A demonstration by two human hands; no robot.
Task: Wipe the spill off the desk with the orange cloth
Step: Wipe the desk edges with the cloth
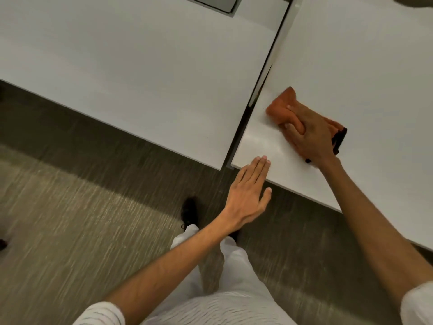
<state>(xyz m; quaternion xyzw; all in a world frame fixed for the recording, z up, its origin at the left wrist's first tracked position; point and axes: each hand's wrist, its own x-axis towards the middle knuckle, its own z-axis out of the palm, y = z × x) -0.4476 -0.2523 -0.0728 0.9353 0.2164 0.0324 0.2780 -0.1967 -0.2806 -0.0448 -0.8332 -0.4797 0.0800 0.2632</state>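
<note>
Near the corner of the white counter (365,73), the right hand (309,137) is pressing down on the orange cloth (282,106), fingers curled into its folds, while the left hand (248,195) is hovering flat, fingers together, empty, over the counter's edge above the carpet (70,207).

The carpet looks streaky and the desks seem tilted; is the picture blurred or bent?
Head view: carpet smeared into streaks, likely camera motion; left hand and right hand on the orange cloth slightly soft; desk edges slant from the wide lens; faint sheen near the desk corner.
</note>
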